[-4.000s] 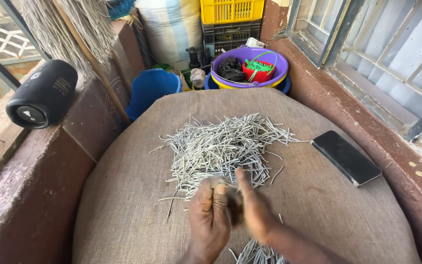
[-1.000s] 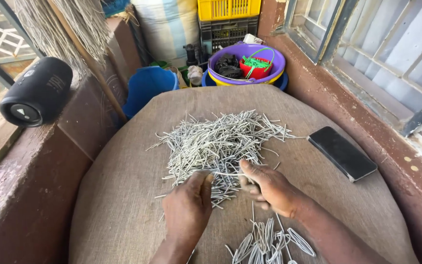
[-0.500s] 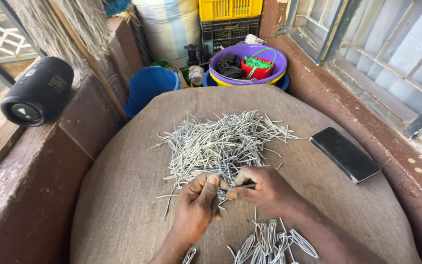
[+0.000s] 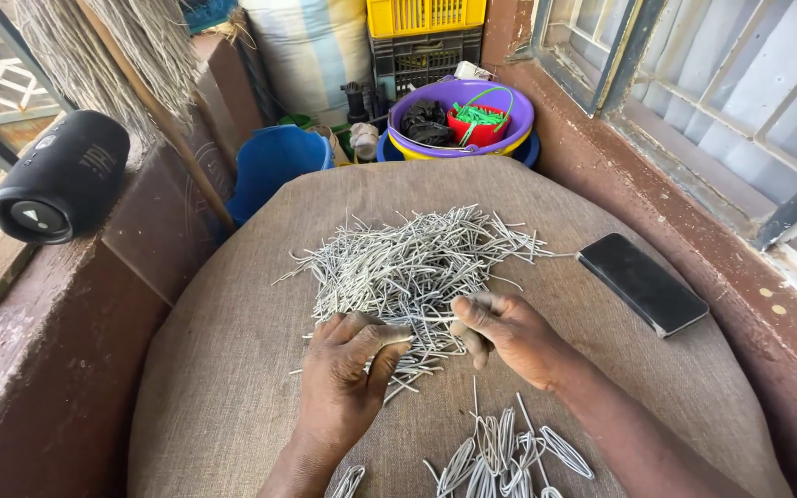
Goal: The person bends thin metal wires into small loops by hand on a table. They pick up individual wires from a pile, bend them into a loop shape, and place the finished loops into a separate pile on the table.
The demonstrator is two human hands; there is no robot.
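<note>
Two hands work at the near edge of a heap of short pale grey strips (image 4: 414,265) spread on a round surface covered in brown burlap (image 4: 232,369). The left hand (image 4: 348,378) lies palm down with its fingers curled over the near fringe of the heap, thumb and forefinger pinched on one end of a single strip (image 4: 428,320). The right hand (image 4: 505,337) closes thumb and fingers on the other end of that strip, so the piece spans the small gap between the hands, its long axis running roughly left to right across the view and lying nearly level. The strips in the heap point every way, though many fan out toward the far right, a few tips reaching toward a dark phone (image 4: 643,282) that lies flat near the right edge of the burlap, apart from the heap. Nearer the person, below the right wrist, a cluster of strips bent into narrow loops (image 4: 500,452) rests on the burlap, their long axes running mostly toward and away from the person, and a smaller looped piece lies beside the left wrist. On the ledge at the left sits a black cylindrical speaker (image 4: 59,177). Beyond the burlap stand a blue bucket (image 4: 274,161) and a purple basin (image 4: 509,111) holding a small red basket.
</note>
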